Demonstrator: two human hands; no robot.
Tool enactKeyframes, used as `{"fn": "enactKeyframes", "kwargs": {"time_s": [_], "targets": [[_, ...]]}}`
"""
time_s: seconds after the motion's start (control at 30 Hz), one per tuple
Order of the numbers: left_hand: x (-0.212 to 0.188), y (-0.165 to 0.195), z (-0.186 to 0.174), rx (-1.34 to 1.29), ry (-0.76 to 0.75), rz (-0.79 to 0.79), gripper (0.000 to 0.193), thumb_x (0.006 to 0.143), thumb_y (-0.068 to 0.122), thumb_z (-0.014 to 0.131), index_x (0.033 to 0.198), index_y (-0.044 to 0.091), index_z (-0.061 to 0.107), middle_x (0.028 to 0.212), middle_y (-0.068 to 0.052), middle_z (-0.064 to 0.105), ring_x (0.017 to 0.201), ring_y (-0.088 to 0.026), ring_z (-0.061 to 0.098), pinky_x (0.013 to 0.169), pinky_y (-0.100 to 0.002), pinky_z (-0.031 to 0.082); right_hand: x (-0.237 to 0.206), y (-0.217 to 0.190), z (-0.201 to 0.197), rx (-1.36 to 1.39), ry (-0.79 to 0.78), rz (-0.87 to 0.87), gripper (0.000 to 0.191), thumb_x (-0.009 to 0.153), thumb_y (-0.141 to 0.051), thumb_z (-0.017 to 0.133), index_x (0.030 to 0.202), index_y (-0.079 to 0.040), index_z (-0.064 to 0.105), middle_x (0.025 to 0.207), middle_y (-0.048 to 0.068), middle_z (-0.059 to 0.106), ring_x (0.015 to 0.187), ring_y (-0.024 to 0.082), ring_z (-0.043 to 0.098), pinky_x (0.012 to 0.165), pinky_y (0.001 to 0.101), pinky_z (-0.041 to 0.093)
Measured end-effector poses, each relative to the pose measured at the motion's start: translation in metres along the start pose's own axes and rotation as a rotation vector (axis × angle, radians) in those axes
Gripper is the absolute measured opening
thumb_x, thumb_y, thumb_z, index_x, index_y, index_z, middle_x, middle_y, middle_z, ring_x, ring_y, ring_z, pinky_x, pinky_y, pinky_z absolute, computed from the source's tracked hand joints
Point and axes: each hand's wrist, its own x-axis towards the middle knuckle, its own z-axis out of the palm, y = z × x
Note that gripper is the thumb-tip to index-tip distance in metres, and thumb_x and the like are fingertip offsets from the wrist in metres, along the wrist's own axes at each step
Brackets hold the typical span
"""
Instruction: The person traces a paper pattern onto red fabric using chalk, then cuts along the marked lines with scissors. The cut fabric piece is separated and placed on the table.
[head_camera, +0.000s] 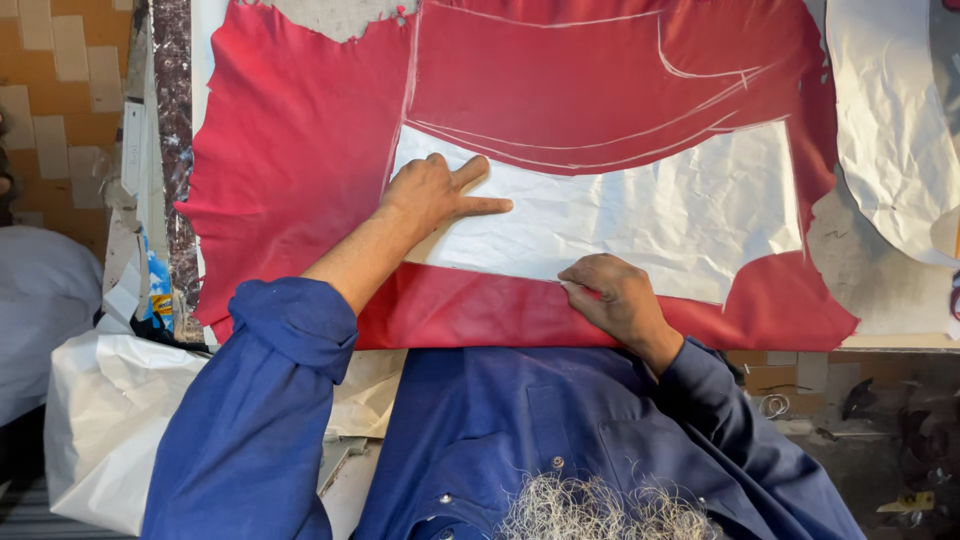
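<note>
While your left hand (432, 195) lies flat on the white paper pattern (610, 215), palm down with the fingers stretched out and the forefinger and thumb spread apart, it grips nothing and simply presses the sheet against the red leather hide (300, 150) beneath it. Your right hand (615, 295) sits at the pattern's lower edge, fingers curled in and pinched together at the tips, right where paper meets hide; something small may be held there, but you cannot tell what from this view. The pattern is a wide, creased white piece with a straight bottom edge and an upper edge that curves, lying across the middle of the hide. The hide itself is a bright, slightly glossy red with ragged, uneven borders, spread flat over the worktable (870, 290) in front of you. Pale drawn lines (600, 150) run over its upper part, sweeping curves just above the pattern and a long straight stroke rising from the pattern's left corner. Both your sleeves (270, 400) are dark blue. Another pale sheet (890, 120) lies on the table at the far right, apart from the hide's edge.
</note>
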Motion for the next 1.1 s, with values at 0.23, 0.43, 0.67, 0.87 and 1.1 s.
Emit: {"fn": "enactKeyframes", "kwargs": {"time_s": [0.23, 0.43, 0.67, 0.87, 1.1], "targets": [[-0.001, 0.002, -0.002, 0.020, -0.042, 0.000, 0.110, 0.091, -0.007, 0.054, 0.151, 0.073, 0.006, 0.156, -0.004, 0.032, 0.083, -0.021, 0.064, 0.061, -0.030, 0.060, -0.008, 0.014, -0.009, 0.004, 0.004, -0.062, 0.012, 0.082, -0.007, 0.078, 0.094, -0.006, 0.076, 0.094, 0.011, 0.075, 0.090, 0.027, 0.073, 0.077, 0.0356, 0.059], [-0.002, 0.003, -0.003, 0.049, -0.041, -0.016, 0.115, 0.089, -0.010, 0.055, 0.150, 0.072, 0.002, 0.160, -0.004, 0.027, 0.084, -0.021, 0.063, 0.061, -0.029, 0.061, -0.021, 0.024, -0.021, 0.023, 0.025, -0.063, 0.013, 0.082, -0.005, 0.079, 0.094, -0.006, 0.076, 0.094, 0.012, 0.075, 0.088, 0.026, 0.074, 0.076, 0.0341, 0.059], [-0.002, 0.004, 0.000, 0.038, -0.045, -0.024, 0.116, 0.088, -0.010, 0.054, 0.151, 0.071, 0.001, 0.164, -0.002, 0.022, 0.089, -0.021, 0.062, 0.063, -0.028, 0.061, -0.046, 0.047, -0.046, -0.035, 0.045, -0.014, 0.013, 0.081, -0.005, 0.080, 0.094, -0.006, 0.076, 0.095, 0.010, 0.075, 0.088, 0.023, 0.074, 0.076, 0.0317, 0.060], [-0.006, 0.005, -0.009, -0.023, -0.104, -0.028, 0.115, 0.091, -0.013, 0.052, 0.155, 0.070, 0.004, 0.152, 0.000, 0.037, 0.092, -0.023, 0.063, 0.066, -0.030, 0.061, -0.066, 0.060, -0.065, 0.002, 0.089, 0.093, 0.013, 0.083, -0.005, 0.079, 0.095, -0.006, 0.075, 0.097, 0.008, 0.076, 0.089, 0.021, 0.075, 0.077, 0.0299, 0.061], [0.000, 0.025, -0.026, 0.028, -0.055, -0.064, 0.086, 0.086, 0.006, 0.063, 0.148, 0.058, 0.031, 0.136, -0.002, 0.047, 0.084, -0.024, 0.066, 0.055, -0.030, 0.060, -0.077, 0.073, -0.070, 0.047, 0.127, 0.179, 0.016, 0.080, -0.003, 0.076, 0.095, -0.005, 0.074, 0.097, 0.009, 0.074, 0.086, 0.022, 0.074, 0.076, 0.0317, 0.060]]}}
